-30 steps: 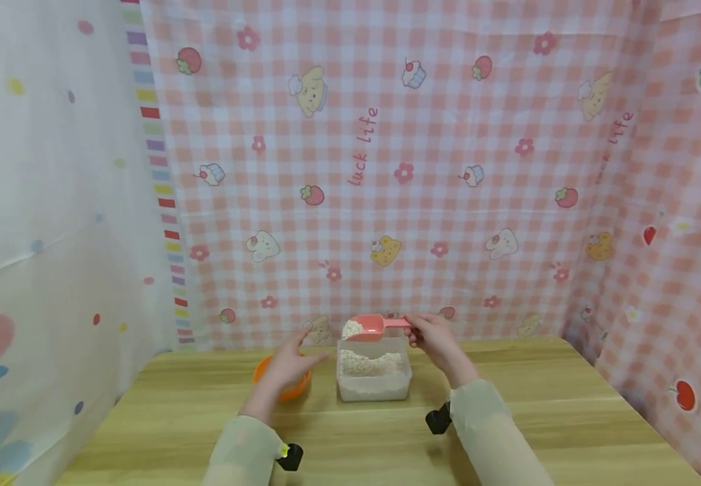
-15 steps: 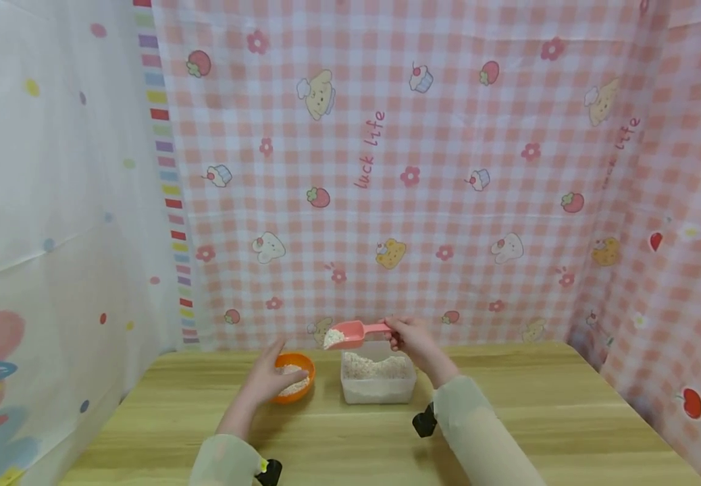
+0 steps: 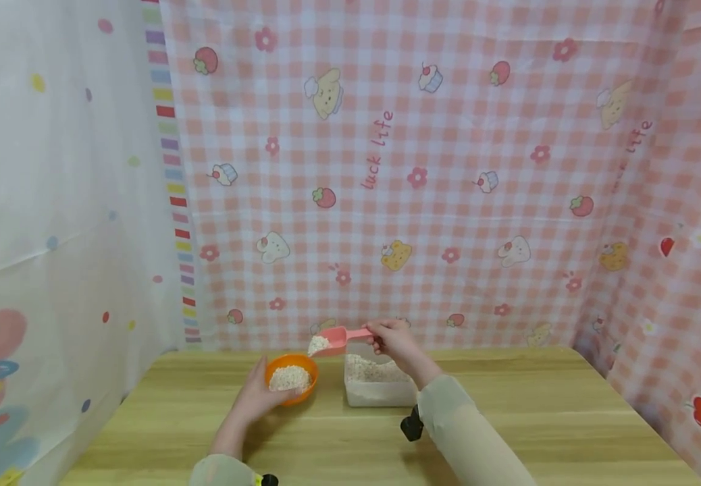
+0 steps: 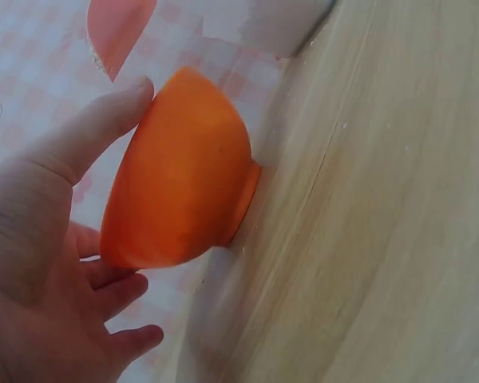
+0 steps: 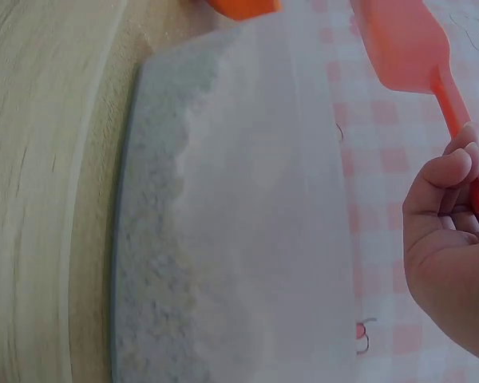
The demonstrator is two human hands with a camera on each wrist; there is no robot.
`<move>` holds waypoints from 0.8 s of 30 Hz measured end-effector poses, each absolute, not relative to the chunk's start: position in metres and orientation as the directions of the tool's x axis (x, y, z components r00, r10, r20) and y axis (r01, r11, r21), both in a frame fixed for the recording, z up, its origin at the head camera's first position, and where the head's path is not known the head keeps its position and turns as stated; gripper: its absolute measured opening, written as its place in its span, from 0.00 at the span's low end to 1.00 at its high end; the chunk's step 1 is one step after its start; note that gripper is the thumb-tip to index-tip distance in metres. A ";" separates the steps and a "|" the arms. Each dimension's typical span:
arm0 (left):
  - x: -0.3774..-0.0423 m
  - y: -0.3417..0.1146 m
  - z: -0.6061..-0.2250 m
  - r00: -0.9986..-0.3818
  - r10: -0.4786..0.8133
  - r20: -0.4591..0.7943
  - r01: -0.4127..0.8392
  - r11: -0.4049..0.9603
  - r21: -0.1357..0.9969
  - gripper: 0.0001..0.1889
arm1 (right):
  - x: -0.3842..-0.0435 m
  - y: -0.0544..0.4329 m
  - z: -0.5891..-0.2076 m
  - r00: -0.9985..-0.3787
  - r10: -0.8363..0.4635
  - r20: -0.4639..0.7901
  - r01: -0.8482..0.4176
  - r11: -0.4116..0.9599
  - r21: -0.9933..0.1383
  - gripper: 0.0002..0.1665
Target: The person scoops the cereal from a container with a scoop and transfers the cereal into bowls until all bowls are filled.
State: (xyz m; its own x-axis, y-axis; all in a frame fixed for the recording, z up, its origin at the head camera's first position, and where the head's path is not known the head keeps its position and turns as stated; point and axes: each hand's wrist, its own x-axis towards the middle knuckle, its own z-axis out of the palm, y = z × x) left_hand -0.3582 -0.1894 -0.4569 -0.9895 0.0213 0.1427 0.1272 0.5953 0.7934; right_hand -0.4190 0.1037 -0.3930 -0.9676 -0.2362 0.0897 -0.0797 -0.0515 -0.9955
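Observation:
My right hand (image 3: 396, 343) grips the handle of a pink scoop (image 3: 335, 337), whose tip carries pale, oat-like flakes. The scoop is raised between a clear plastic box (image 3: 381, 395) and an orange bowl (image 3: 304, 361), its tip close to the bowl's right rim. More flakes lie in both the bowl and the box. Around the bowl's left side is my left hand (image 3: 252, 397); the left wrist view shows its thumb (image 4: 112, 120) at the rim and its fingers by the opposite side. The bowl stands upright on its foot.
The wooden table (image 3: 508, 432) carries the bowl and the box side by side near its back. A pink checked cloth (image 3: 423, 223) hangs behind, and a white patterned cloth (image 3: 71, 202) hangs at the left. Small crumbs dot the wood by the bowl.
The right hand has carried the loaded scoop left from above the box toward the bowl. My left hand has moved left and down from over the bowl to its side, uncovering the flakes inside.

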 end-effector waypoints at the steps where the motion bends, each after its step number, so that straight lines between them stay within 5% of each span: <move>1: -0.359 -0.190 -0.458 -0.990 0.025 0.141 0.128 0.591 0.796 0.62 | -0.419 0.101 -0.392 -0.967 -0.240 0.085 -0.074 -0.052 -0.996 0.18; 24: -0.356 -0.192 -0.458 -0.990 0.048 0.130 0.135 0.548 0.825 0.61 | -0.420 0.050 -0.392 -0.961 -0.262 0.085 -0.123 0.133 -0.983 0.16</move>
State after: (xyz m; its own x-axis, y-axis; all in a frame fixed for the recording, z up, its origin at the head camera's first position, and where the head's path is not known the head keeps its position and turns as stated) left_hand -0.3560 -0.1919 -0.4583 -0.9904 0.0482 0.1297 0.1348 0.5482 0.8254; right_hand -0.4203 0.0495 -0.3920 -0.9613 -0.2620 0.0847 -0.1230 0.1334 -0.9834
